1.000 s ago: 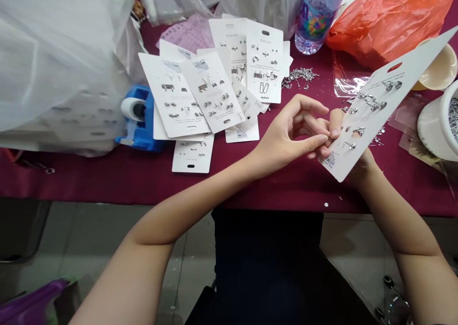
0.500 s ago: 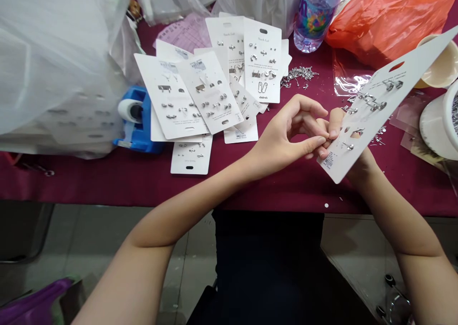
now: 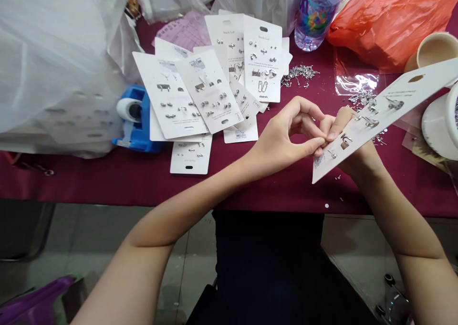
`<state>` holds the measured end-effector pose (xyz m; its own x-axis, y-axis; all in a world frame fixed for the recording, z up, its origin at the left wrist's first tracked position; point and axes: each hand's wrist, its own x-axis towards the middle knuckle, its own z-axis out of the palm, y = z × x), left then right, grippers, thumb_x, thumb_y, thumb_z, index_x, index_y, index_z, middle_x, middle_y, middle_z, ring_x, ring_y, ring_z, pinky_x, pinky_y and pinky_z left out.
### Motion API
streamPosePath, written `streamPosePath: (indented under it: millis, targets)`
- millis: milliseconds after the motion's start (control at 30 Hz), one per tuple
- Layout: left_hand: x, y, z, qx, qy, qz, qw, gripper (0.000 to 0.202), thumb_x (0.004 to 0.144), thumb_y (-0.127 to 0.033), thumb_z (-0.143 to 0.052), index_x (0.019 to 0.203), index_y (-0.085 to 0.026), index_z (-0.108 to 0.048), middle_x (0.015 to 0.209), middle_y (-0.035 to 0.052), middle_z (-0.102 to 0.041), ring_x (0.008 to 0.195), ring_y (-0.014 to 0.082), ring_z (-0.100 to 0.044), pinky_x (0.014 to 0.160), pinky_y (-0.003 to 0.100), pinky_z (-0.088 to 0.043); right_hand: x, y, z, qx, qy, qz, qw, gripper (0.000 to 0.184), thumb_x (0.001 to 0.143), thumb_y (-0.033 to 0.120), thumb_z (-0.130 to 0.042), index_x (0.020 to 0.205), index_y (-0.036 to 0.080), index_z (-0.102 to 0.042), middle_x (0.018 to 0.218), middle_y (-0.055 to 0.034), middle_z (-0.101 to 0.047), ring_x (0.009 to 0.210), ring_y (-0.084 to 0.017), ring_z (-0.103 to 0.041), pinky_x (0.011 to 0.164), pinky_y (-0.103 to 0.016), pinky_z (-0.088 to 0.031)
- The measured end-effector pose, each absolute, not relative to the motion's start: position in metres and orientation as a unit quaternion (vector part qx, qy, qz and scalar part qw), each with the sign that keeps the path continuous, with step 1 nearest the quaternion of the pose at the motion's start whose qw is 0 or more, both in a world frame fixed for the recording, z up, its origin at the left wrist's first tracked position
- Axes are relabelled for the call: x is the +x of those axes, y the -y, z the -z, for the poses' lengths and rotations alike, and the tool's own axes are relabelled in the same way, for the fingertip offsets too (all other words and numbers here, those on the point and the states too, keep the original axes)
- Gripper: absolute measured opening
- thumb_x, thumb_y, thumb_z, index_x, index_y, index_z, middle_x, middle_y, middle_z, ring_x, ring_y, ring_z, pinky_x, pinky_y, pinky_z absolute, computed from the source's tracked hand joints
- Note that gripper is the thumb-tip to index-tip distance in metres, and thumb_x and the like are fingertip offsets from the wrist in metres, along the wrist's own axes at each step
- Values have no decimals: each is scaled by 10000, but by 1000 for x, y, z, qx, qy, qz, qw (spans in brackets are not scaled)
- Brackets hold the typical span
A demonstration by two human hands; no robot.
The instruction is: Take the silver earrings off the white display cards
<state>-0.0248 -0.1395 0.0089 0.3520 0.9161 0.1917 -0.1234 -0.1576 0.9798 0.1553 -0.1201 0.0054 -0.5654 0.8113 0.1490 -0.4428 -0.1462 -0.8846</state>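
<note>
My right hand (image 3: 352,139) is closed on a white earring card (image 3: 379,117), which is tilted and seen at a slant with several silver earrings fixed in it. Most of the right fingers are hidden behind the card. My left hand (image 3: 288,136) has its thumb and fingertips pinched together, meeting the right fingertips by the card's near-left edge. Whatever lies in that pinch is too small to make out. To the left, a fanned pile of similar earring cards (image 3: 214,93) lies on the dark red tablecloth (image 3: 279,191).
Loose silver pieces (image 3: 298,74) lie in a heap behind my hands. A blue tape dispenser (image 3: 143,124) and a big plastic bag (image 3: 60,67) stand left. Behind are a water bottle (image 3: 317,17) and an orange bag (image 3: 390,19). A white tub (image 3: 438,124) stands right.
The held card has turned to a flatter slant, its far right end dropping lower. My right hand has shifted slightly with it, and the left hand stays pinched at nearly the same spot.
</note>
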Motion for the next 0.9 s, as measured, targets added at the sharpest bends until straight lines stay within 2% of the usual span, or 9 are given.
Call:
streamPosePath:
  millis: [200, 333, 467, 600, 700, 833, 900]
  targets:
    - [-22, 142, -7, 591, -328, -474, 564, 317, 876, -346, -754, 1018, -219, -500, 862, -16, -740, 833, 152, -774, 850, 322, -641, 152, 122, -7, -195, 519, -699, 451, 172, 828, 321, -853, 814, 224, -712, 773, 57, -677, 592, -80, -709, 492, -176, -589]
    - [-22, 142, -5, 589, -316, -475, 572, 334, 884, -390, -753, 1031, -224, -503, 879, -6, -752, 788, 143, -770, 787, 303, -643, 147, 123, -8, -208, 509, -691, 469, 210, 743, 363, -911, 770, 247, -738, 741, 50, -670, 557, -92, -701, 481, -195, -607]
    - [-24, 142, -7, 584, -308, -462, 592, 380, 873, -457, -759, 1053, -229, -514, 854, -7, -757, 782, 142, -769, 702, 270, -632, 147, 123, -14, -199, 518, -698, 453, 240, 786, 430, -868, 723, 256, -716, 687, 49, -658, 544, -114, -706, 478, -228, -630]
    - [-25, 141, -8, 585, -312, -459, 591, 399, 868, -486, -757, 1052, -227, -516, 860, -3, -766, 776, 136, -766, 637, 241, -616, 149, 122, -19, -181, 523, -701, 451, 212, 826, 412, -841, 758, 251, -720, 705, 46, -656, 590, -122, -732, 535, -259, -672]
    - [-24, 141, -8, 572, -314, -460, 603, 421, 851, -497, -770, 1037, -229, -505, 899, 2, -774, 796, 138, -770, 632, 236, -615, 149, 123, -20, -185, 516, -702, 454, 219, 828, 417, -840, 749, 251, -722, 700, 52, -643, 582, -113, -733, 528, -243, -668]
    - [-23, 141, -7, 565, -303, -462, 613, 409, 863, -494, -759, 1018, -231, -487, 903, 0, -771, 806, 141, -775, 639, 241, -622, 149, 124, -21, -205, 512, -709, 439, 256, 802, 429, -859, 710, 249, -702, 699, 65, -630, 578, -120, -743, 602, -285, -695]
    - [-23, 142, -7, 568, -303, -463, 610, 401, 868, -484, -757, 1019, -232, -484, 905, 1, -771, 822, 145, -778, 646, 243, -625, 149, 124, -20, -201, 516, -707, 440, 245, 814, 423, -850, 726, 247, -703, 708, 60, -629, 580, -119, -741, 577, -267, -684]
